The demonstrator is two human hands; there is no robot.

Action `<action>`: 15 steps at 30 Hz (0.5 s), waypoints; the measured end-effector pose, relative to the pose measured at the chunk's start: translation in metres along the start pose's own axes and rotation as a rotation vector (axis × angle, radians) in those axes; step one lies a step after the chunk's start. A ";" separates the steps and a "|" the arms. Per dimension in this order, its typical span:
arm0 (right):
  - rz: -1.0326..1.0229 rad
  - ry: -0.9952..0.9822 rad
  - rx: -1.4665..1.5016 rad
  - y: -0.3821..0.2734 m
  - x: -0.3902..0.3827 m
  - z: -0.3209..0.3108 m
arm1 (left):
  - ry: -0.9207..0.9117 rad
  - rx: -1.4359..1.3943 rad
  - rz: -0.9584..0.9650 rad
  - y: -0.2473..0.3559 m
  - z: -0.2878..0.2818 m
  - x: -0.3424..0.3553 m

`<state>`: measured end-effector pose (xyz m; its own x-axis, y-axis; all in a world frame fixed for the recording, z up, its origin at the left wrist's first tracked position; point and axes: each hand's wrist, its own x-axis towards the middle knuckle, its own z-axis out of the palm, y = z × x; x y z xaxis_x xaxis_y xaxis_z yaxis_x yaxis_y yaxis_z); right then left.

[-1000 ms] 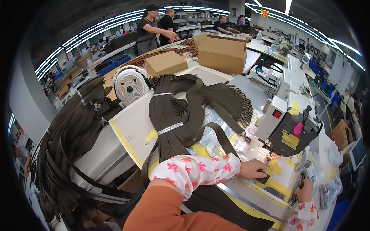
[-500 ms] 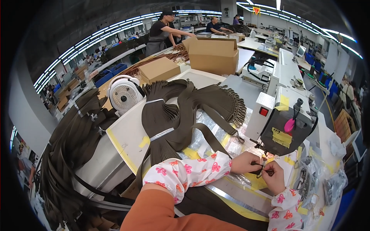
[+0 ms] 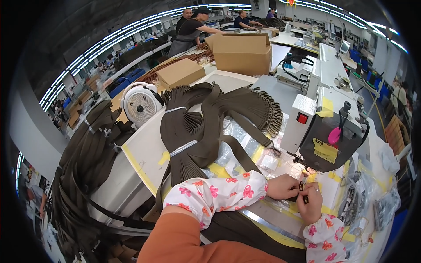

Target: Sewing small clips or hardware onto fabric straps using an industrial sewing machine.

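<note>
My left hand (image 3: 283, 187) and my right hand (image 3: 310, 205) meet just in front of the sewing machine's needle area, both closed. Pinched between their fingertips is a small dark metal buckle (image 3: 301, 186); its exact shape is partly hidden by the fingers. A bit of dark webbing shows under my left hand. Left of the hands lies a bundle of dark olive webbing straps (image 3: 184, 127), tied with pale bands. Metal snap hooks (image 3: 272, 116) line its far right end, and one loose strap ends in a hook (image 3: 275, 151) near the machine.
The sewing machine (image 3: 322, 127) stands close beyond my hands. A white fan (image 3: 141, 105) and cardboard boxes (image 3: 242, 59) are behind the straps. More dark straps (image 3: 87, 166) hang at the left. Plastic bags (image 3: 377, 197) lie at the right. Co-workers (image 3: 188, 33) stand farther back.
My hands have drawn closer together around the buckle, and the right fingers now cover more of it. Another person has come into sight behind the co-worker at the back.
</note>
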<state>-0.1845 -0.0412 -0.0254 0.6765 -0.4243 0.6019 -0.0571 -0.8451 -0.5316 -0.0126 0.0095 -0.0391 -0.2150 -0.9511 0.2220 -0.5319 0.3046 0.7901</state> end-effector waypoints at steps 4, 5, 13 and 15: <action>0.163 -0.006 0.058 0.013 0.000 -0.008 | 0.152 -0.009 -0.042 0.016 -0.009 -0.001; 0.287 -0.057 0.150 0.017 -0.001 -0.011 | 0.246 -0.029 0.024 0.015 -0.009 0.001; 0.482 0.133 0.502 0.013 -0.013 0.008 | 0.106 -0.003 -0.013 0.018 -0.001 -0.002; 0.413 0.157 0.403 0.013 -0.017 0.009 | 0.016 0.014 -0.054 0.008 -0.006 0.002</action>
<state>-0.1899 -0.0420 -0.0481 0.5390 -0.7606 0.3620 0.0113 -0.4232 -0.9060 -0.0120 0.0095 -0.0288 -0.1724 -0.9669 0.1883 -0.5537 0.2533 0.7932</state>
